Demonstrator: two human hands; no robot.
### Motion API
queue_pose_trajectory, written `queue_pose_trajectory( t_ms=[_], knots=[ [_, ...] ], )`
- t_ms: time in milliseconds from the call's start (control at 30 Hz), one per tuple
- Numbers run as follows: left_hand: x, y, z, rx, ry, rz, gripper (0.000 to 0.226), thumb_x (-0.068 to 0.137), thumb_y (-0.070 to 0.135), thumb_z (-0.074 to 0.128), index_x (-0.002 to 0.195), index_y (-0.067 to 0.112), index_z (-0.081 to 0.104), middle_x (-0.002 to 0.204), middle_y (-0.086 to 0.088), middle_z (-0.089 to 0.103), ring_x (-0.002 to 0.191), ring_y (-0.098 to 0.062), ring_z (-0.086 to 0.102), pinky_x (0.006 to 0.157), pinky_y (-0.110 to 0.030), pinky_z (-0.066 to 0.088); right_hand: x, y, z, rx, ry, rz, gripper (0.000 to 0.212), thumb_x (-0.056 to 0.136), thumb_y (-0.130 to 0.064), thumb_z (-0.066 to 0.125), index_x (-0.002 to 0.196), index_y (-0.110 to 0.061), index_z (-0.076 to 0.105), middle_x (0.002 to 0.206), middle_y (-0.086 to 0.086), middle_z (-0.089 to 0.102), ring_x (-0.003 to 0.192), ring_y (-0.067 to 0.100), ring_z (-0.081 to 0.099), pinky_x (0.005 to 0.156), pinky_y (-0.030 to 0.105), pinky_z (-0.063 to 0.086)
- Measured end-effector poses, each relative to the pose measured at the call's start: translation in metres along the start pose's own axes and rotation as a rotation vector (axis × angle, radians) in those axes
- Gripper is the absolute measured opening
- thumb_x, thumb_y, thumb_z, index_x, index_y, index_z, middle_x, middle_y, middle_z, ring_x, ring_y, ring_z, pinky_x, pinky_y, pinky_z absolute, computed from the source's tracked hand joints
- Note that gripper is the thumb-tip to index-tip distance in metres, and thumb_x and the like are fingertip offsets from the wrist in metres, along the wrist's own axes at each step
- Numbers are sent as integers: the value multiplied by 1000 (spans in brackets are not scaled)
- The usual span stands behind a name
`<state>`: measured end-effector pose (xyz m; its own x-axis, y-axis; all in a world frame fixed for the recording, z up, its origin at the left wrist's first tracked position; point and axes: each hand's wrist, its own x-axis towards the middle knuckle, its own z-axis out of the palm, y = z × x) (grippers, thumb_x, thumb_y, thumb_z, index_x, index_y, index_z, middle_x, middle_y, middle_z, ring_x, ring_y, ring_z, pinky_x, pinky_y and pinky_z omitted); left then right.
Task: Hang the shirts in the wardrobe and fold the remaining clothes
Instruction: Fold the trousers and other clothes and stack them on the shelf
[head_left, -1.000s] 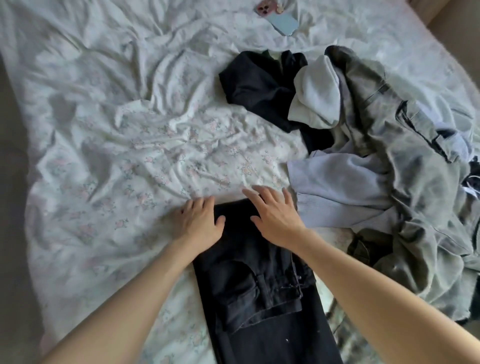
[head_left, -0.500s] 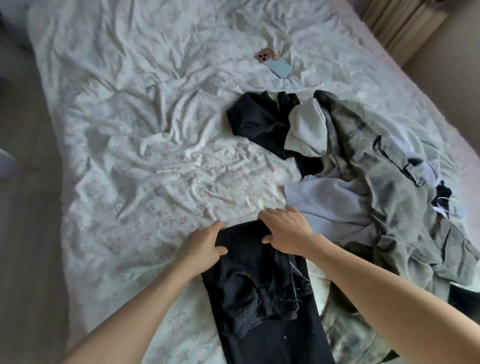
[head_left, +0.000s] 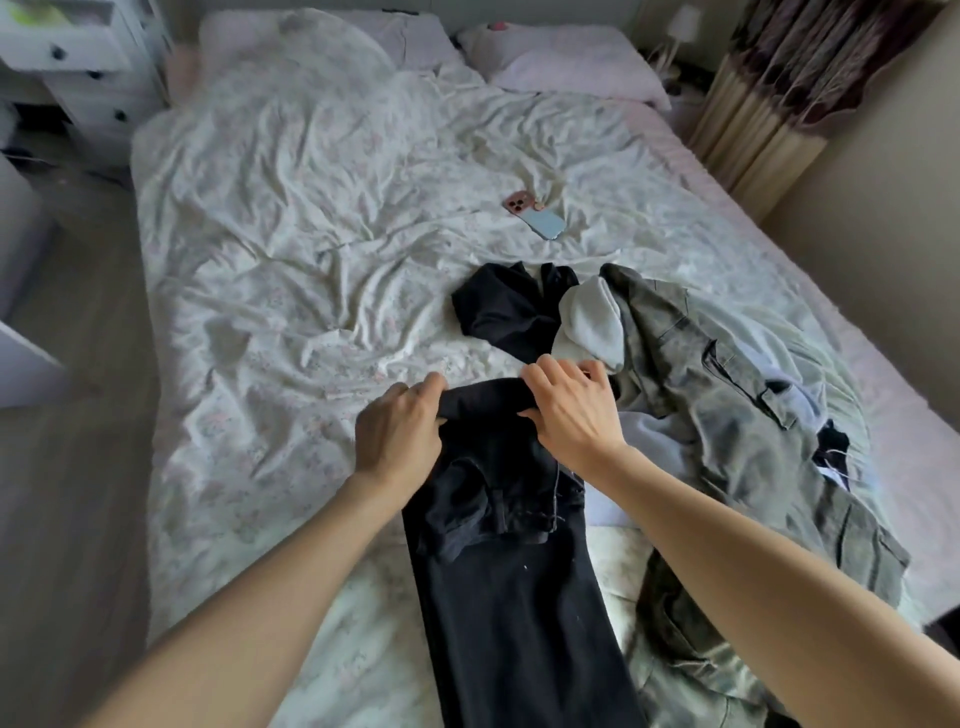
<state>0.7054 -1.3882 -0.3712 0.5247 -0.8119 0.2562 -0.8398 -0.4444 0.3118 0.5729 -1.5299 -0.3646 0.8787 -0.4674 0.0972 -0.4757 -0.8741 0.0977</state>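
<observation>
A wide bed (head_left: 291, 270) with a crumpled, faintly flowered white cover is filling most of the view, two pale pillows (head_left: 566, 65) lying at its far end. A white chest of drawers (head_left: 78, 73) is standing at the far left, and a striped curtain (head_left: 779, 104) is hanging at the far right.

A heap of clothes is sprawling over the bed's right side: grey-green cargo trousers (head_left: 727, 395) are lying on top, a pale lilac garment (head_left: 660, 436) is showing under them, and a light grey garment (head_left: 592, 322) is resting against a crumpled black garment (head_left: 498, 306).

Black jeans (head_left: 509, 582) are stretching lengthwise down the middle of the bed toward the camera, with their far end doubled back into a thick fold. The left hand (head_left: 397, 436) is gripping that fold's left end, fingers curling over it. The right hand (head_left: 576, 410) is clasping the right end, fingers over the roll and thumb tucked beneath.

A pale blue phone (head_left: 537, 215) is lying face down further up the cover. No brand, label or writing is showing legibly anywhere.
</observation>
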Motion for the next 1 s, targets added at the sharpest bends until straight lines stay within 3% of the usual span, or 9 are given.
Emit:
queue_pose_trajectory(
  t_ms=[100,233,400,567,667,800,900,933,1000],
  knots=[
    [-42,11,11,5,-23,89,42,44,-9,83,78,7,65,58,-3,62,53,-23,60,39,-26,41,-39,-7,13,-45,-79,-45,32,78,-21,68,107,-15,57,96,0,57,87,22,57,83,35,38],
    [-103,17,32,-68,-176,218,55,34,1,88,84,7,66,92,-6,70,79,-25,67,58,-33,55,-102,-9,27,10,-50,-106,50,42,-12,84,90,-14,68,77,1,61,65,21,60,59,30,51],
    [-162,30,39,-124,-328,335,73,35,18,88,96,12,48,114,-10,66,88,-26,65,64,-33,55,-161,-6,37,56,-116,-151,61,33,-10,86,91,-13,69,99,9,67,85,27,66,67,34,54],
    [-211,42,55,-124,-485,415,53,38,28,89,84,13,68,107,-5,69,83,-21,66,59,-25,53,-222,-14,58,105,-242,-210,60,34,-13,88,91,-14,69,106,7,67,100,28,65,78,35,54],
    [-239,48,68,-64,-650,390,54,50,32,84,98,16,66,122,-4,63,99,-19,62,70,-25,53,-253,-21,76,155,-342,-175,61,34,-13,89,92,-15,70,106,5,68,98,27,66,77,32,56],
    [-264,54,88,43,-853,397,44,85,30,54,125,14,47,154,-10,20,133,-25,29,100,-36,33,-291,-30,96,250,-464,-83,49,55,-7,77,102,-10,67,125,10,60,116,31,57,85,33,53],
    [-263,57,88,25,-738,415,29,75,36,66,98,19,66,127,-4,58,111,-21,54,89,-32,45,-297,-33,98,318,-403,-6,38,64,-6,72,101,-8,67,116,10,64,104,31,64,77,35,56],
    [-257,55,90,10,-650,390,26,68,34,73,89,20,68,113,-1,64,100,-19,60,82,-32,49,-292,-33,97,344,-347,37,32,67,-4,72,98,-7,67,106,8,67,92,29,67,70,34,57],
    [-237,51,95,15,-533,234,32,66,25,78,94,15,68,113,-7,63,103,-25,60,83,-40,49,-272,-35,94,344,-230,125,26,72,-2,71,97,-6,67,97,6,66,80,25,65,62,32,53]
  ],
)
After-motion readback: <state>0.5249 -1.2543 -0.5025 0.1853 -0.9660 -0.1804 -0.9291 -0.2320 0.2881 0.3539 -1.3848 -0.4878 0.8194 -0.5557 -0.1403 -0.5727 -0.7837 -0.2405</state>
